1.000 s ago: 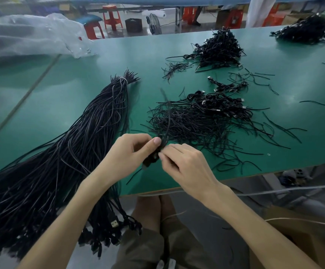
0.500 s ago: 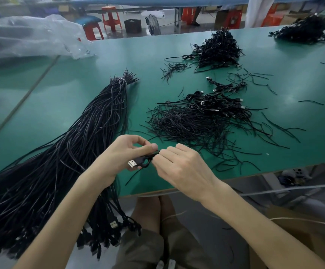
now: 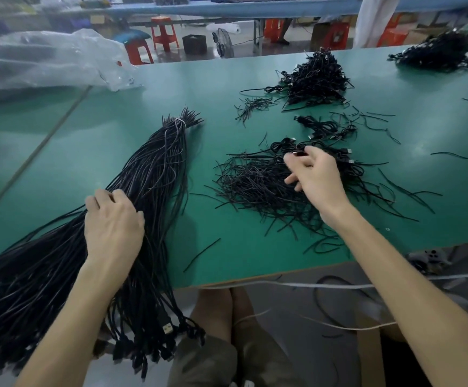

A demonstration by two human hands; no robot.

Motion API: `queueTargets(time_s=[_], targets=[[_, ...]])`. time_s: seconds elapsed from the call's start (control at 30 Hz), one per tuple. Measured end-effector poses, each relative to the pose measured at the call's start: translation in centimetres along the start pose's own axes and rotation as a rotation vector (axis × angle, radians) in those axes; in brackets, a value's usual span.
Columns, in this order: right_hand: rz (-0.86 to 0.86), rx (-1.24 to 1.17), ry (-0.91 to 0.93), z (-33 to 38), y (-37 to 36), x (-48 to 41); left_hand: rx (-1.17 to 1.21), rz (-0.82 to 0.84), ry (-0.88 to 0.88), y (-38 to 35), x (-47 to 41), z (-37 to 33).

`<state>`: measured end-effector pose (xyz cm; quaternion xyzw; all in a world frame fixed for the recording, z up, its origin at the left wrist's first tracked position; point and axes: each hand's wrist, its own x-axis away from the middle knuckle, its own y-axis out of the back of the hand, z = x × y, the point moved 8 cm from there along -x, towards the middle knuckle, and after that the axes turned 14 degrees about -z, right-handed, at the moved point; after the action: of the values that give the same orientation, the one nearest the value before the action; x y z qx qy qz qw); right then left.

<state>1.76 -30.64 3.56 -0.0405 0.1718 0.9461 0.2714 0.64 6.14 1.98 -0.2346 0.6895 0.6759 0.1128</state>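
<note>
A second ago we had both hands together at the near edge of the green table (image 3: 235,255), working one small coiled cable between them. Now they are well apart. Our right hand (image 3: 318,177) has reached out over the loose pile of short black ties (image 3: 249,180), thumb and forefinger pinched narrowly on the coiled cable (image 3: 298,154), the other fingers loosely bent. Our left hand (image 3: 112,222) has moved onto the long cable bundle (image 3: 157,169), fingers curled into its strands. The bundle lies where it lay, plug ends hanging off the table edge.
</note>
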Motion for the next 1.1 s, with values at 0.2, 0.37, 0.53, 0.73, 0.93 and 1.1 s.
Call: queueTargets(time_s=[0.2, 0.37, 0.53, 0.73, 0.93, 1.1], targets=[[0.151, 0.023, 0.018, -3.2, -2.7, 3.4, 0.008, 0.046, 0.066, 0.0, -0.5, 0.3], [0.191, -0.001, 0.022, -3.7, -3.3, 5.4, 0.046, 0.083, 0.088, -0.3, -1.4, 1.1], [0.265, 0.004, 0.029, -3.7, -3.7, 6.6, 0.120, 0.118, 0.080, -0.4, -1.9, 1.2], [0.362, 0.021, 0.063, -3.3, -4.6, 8.2, 0.245, 0.088, -0.021, 0.3, -2.0, -0.7], [0.375, 0.122, 0.344, -1.1, -5.8, 10.7, 0.614, 0.401, -0.093, -0.4, 1.8, -7.8], [0.456, 0.233, 0.657, 1.7, -7.6, 13.1, 1.027, 0.735, -0.252, 0.7, 6.3, -13.4]])
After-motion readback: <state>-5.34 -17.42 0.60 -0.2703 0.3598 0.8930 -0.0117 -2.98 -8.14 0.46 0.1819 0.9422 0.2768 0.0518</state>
